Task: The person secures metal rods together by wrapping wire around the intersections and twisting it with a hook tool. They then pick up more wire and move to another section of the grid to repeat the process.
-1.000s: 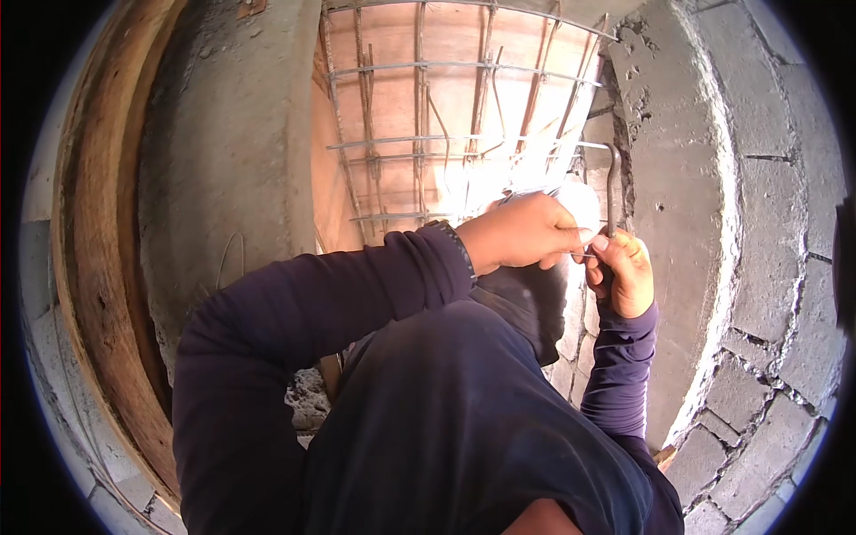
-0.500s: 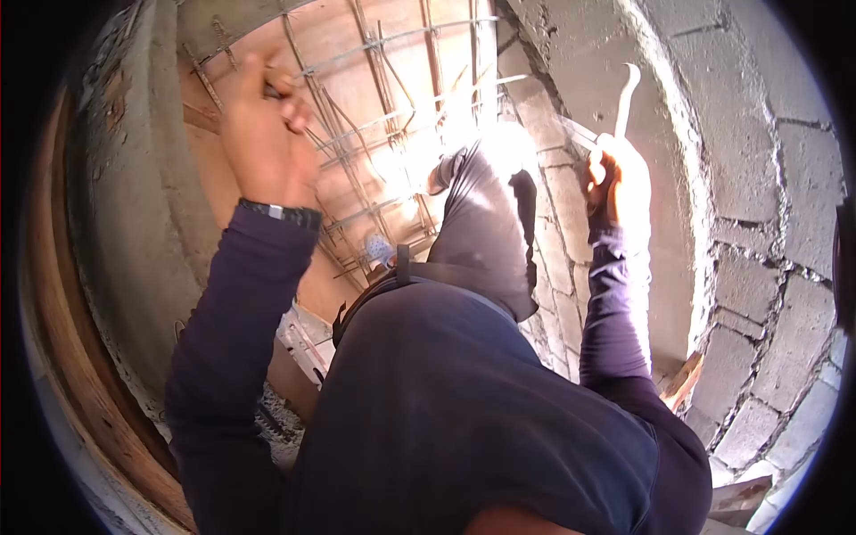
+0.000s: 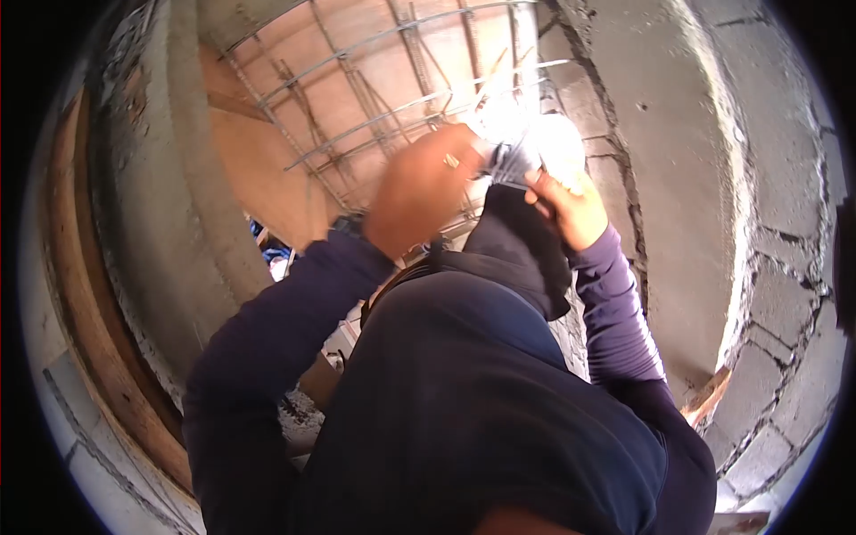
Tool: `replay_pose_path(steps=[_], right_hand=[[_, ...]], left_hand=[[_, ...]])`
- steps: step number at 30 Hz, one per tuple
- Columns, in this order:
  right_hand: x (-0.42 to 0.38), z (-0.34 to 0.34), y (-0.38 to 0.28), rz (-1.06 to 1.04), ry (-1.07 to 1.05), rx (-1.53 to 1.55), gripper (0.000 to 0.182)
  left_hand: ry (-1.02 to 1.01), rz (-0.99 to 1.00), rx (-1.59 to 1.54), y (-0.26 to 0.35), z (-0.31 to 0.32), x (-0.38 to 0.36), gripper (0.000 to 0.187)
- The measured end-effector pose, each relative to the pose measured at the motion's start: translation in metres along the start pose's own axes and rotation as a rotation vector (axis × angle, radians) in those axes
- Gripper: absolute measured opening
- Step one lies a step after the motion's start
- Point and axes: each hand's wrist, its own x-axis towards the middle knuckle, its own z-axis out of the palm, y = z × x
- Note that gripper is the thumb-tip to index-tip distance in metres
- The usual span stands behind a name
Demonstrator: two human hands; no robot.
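Observation:
My left hand [image 3: 419, 192], smeared by motion, is curled in front of my lap. Its fingertips are turned away, so whatever they hold is hidden. Close by on the right, my right hand [image 3: 571, 209] is closed, with thumb and fingers pinched together. A thin pale strand [image 3: 510, 185] runs from its fingertips toward the left hand; glare and blur hide its full shape. Below both hands is my dark trouser leg [image 3: 517, 232]. The knee area above is washed out by sunlight.
A grid of steel rebar [image 3: 383, 116] stands over reddish boards ahead. Grey plastered concrete [image 3: 682, 205] and a block wall [image 3: 776, 294] rise on the right. At left are a concrete ledge [image 3: 183, 178] and a wooden plank [image 3: 98, 312].
My left hand has come down and right, and my right hand down and left, so they now meet before my lap. The pale curved strip no longer sticks up from the right hand.

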Motion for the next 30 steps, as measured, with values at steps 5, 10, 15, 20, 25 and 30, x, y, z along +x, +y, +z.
replay_pose_path(steps=[5,10,15,20,25,30], right_hand=[[-0.005,0.021,0.012,0.284,-0.210,0.449,0.025],[0.011,0.018,0.015,0.373,-0.217,0.683,0.024],[0.042,-0.005,0.002,0.175,-0.280,0.662,0.019],[0.074,-0.018,0.013,0.160,-0.485,0.852,0.013],[0.112,0.009,-0.002,0.200,-0.155,0.926,0.019],[0.213,0.012,0.007,0.072,-0.266,0.866,0.019]], left_hand=[[-0.136,-0.235,0.149,-0.002,0.024,-0.019,0.019],[-0.042,-0.159,0.103,-0.004,0.026,-0.008,0.024],[-0.111,-0.116,-0.008,-0.006,0.024,0.028,0.024],[-0.159,-0.115,0.091,-0.011,0.041,0.063,0.023],[0.190,-0.382,-1.031,-0.009,0.070,0.094,0.012],[0.469,-0.031,-0.790,-0.100,0.058,0.137,0.015]])
